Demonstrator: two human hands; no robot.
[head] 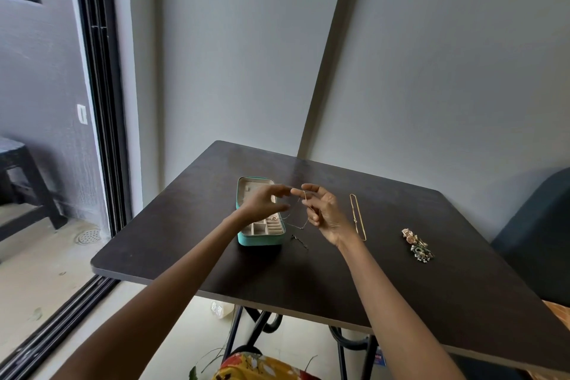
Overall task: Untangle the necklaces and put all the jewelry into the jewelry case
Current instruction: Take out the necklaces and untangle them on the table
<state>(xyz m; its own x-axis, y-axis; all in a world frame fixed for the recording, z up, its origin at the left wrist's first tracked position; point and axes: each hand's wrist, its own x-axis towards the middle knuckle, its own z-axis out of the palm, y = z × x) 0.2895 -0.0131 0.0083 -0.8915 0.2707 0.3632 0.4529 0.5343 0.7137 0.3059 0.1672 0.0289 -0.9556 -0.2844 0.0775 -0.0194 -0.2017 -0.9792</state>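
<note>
Head view shows the fingers of the right hand point(324, 213) curled around a thin silver chain necklace point(303, 211), which is looped over the index finger and pinched lower down between thumb and middle fingers. From there the fine chain hangs down and trails left toward the case, above the table. The left hand point(265, 200) is raised just beside the right, its fingers stretched out and loosely spread, the tips almost meeting the right index fingertip; whether they actually touch the chain cannot be told. Both bare forearms reach in from the lower edge of the frame.

Behind and below the left hand lies an open turquoise rectangular jewelry case point(260, 239) with a beige lining, resting on the dark brown table point(401, 302). Its near half is split into small square compartments and a ridged ring section; a small gold piece point(273, 218) sits in one of the upper compartments, while the nearer ones look bare. The far half is partly hidden by the hand.

Just in front of the case's right corner a small dark hairpin-like item point(300, 242) lies on the table. To the right of the right hand, a long gold chain necklace point(357, 216) is laid out straight. Further right, well apart, sits a small pile of mixed earrings and ornaments point(418, 245), gold, pink and green.
</note>
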